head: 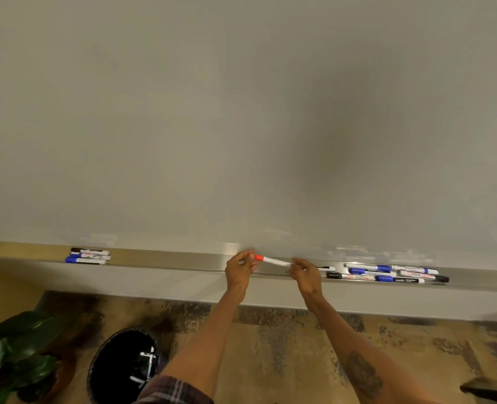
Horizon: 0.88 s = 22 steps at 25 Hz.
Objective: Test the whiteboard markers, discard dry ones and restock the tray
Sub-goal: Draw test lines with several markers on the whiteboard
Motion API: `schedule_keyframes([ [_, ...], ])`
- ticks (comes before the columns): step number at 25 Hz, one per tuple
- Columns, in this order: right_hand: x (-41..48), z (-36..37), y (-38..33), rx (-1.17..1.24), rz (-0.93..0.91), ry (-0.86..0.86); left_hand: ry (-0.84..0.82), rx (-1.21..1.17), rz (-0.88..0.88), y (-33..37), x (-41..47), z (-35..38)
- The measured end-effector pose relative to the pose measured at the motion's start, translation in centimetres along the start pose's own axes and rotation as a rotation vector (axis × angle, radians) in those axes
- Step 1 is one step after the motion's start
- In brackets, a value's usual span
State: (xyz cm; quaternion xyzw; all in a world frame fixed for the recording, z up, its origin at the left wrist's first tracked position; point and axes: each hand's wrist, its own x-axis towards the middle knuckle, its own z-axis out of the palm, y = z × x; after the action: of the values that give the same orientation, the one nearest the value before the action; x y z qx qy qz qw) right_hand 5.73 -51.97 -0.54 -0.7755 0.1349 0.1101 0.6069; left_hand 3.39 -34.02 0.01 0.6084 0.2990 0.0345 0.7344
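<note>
Item in hand: one red-capped whiteboard marker [273, 261], white barrel, held level just above the middle of the marker tray [165, 259] and close to the whiteboard [241, 112]. Left hand [240, 268]: fingertips pinched on the red cap end. Right hand [304, 274]: fingers closed around the barrel's far end. The two-ended hold looks meant for pulling the cap off, one hand bracing the barrel while the other draws the cap, so the tip can be tried on the board directly ahead; no fresh mark is visible on the board. Tray, left lot: three markers [88, 256] lying side by side, black and blue caps, well apart from the hands, probably a sorted group, though which kind cannot be told. Tray, right lot: a larger cluster of markers [387, 273], blue and black caps, just beside the right hand, likely those awaiting a test. Floor: black-lined waste bin [125, 365] below the left arm, holding a few marker-like pieces, placed within easy drop for dry ones. Potted plant [14, 357] at lower left.
</note>
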Motion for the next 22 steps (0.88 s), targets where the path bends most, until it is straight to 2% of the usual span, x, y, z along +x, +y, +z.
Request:
schedule_keyframes([
  [2, -0.7, 1.4, -1.2, -0.021, -0.035, -0.05, 0.012, -0.07, 0.035, 2.0, -0.1, -1.2],
  [6, -2.4, 5.3, -3.8, -0.331, -0.198, -0.071, -0.019, -0.06, 0.11, 5.1, 0.0, -3.4],
  [11, -4.5, 10.1, -8.8, -0.434, -0.46, -0.145, -0.055, -0.005, 0.216, 8.5, -0.5, -5.0],
  [14, -5.1, 11.5, -10.9, -0.359, -0.511, -0.126, -0.074, -0.009, 0.239, 10.6, -0.5, -6.1],
  [16, -5.9, 12.2, -12.0, -0.336, -0.547, -0.108, -0.145, -0.053, 0.224, 12.1, -0.8, -6.8],
  [19, -7.0, 13.1, -13.4, -0.372, -0.547, -0.059, -0.28, -0.152, 0.208, 14.0, -1.8, -7.3],
  [22, -8.1, 13.5, -15.2, -0.476, -0.559, 0.034, -0.321, -0.163, 0.256, 15.4, -2.4, -7.9],
])
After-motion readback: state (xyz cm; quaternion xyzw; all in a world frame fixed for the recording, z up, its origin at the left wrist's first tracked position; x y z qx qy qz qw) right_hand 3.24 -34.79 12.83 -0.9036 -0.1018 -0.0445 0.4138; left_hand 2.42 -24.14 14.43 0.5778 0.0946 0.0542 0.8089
